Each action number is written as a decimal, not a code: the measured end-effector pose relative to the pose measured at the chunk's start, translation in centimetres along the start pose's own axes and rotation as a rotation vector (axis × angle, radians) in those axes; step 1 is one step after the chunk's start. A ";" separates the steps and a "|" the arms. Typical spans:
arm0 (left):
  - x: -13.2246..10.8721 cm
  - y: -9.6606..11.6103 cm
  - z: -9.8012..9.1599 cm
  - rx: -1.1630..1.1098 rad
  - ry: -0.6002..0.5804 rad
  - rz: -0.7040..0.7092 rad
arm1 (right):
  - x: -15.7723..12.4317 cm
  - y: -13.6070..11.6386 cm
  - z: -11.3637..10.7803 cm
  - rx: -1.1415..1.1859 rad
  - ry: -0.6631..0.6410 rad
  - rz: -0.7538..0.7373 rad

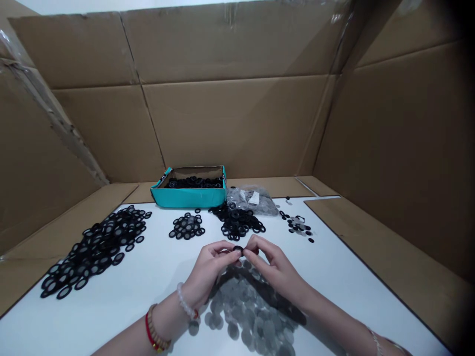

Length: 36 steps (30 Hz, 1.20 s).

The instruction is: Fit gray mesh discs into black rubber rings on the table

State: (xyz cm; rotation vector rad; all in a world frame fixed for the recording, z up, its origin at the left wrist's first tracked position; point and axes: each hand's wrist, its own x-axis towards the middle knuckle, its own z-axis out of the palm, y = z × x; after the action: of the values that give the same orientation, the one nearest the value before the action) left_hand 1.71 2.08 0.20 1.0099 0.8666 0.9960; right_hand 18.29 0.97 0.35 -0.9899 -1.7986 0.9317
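A small black ring (238, 248) is pinched between the fingertips of both hands, above the middle of the white table. My left hand (211, 267), with bracelets on its wrist, grips the ring from the left. From the right, my right hand (274, 264) closes thumb and forefinger on its edge. Whether a disc sits inside the ring is too small to tell. Below the hands spreads a pile of thin grey translucent discs (256, 316). Just beyond the fingers lies a heap of black rings (239, 223).
A teal box (189, 198) of black rings stands at the back beside a clear plastic bag (254, 200). Rings with grey centres form a large pile (100, 242) at left and a smaller one (186, 226). Scattered pieces (298, 225) lie right. Cardboard walls (237, 123) surround the table.
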 end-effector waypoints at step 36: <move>0.7 1.2 -0.3 0.403 -0.046 0.140 | 0.5 0.3 -0.1 -0.240 -0.017 -0.059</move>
State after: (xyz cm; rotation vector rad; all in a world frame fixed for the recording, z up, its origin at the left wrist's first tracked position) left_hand 1.32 3.08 1.13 1.4461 0.9918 0.9289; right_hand 18.27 1.54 0.32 -1.0719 -1.9762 0.7015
